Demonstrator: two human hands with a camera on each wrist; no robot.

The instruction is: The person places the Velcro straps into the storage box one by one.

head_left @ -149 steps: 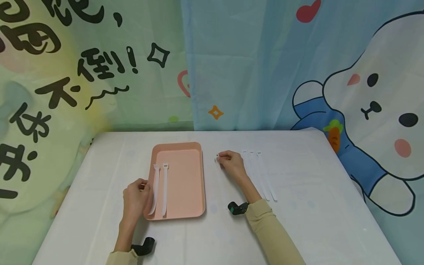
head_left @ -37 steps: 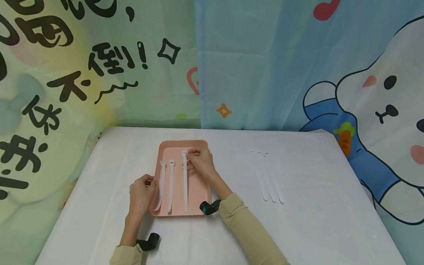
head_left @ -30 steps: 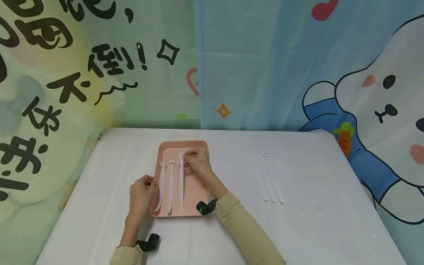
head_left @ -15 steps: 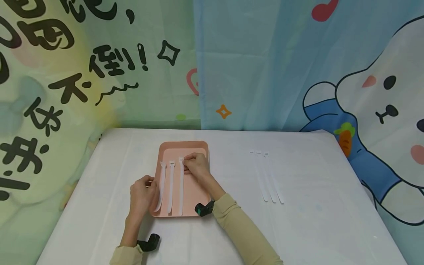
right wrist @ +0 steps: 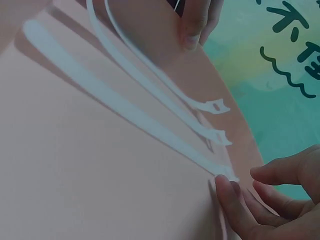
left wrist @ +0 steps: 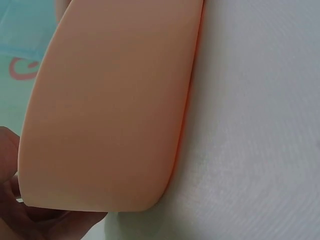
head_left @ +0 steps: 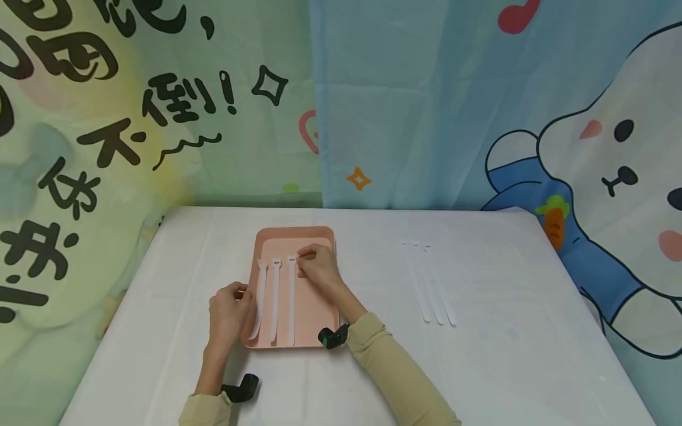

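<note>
Three thin white strips, each with a small notched head, lie side by side on the pink tray: a curved left strip, a middle strip and a right strip. My left hand grips the tray's left edge; in the left wrist view its fingers reach under the tray. Over the tray, my right hand is at the head of the right strip. In the right wrist view, this hand has thumb and finger apart beside that strip.
Several more white strips lie on the white tablecloth to the right of the tray. Behind the table hangs a printed curtain. A black wrist camera sits near the tray's lower right corner.
My right hand has come from the table on the right to the tray with the third strip, laid it beside the other two and let it go. My left hand keeps its grip.
</note>
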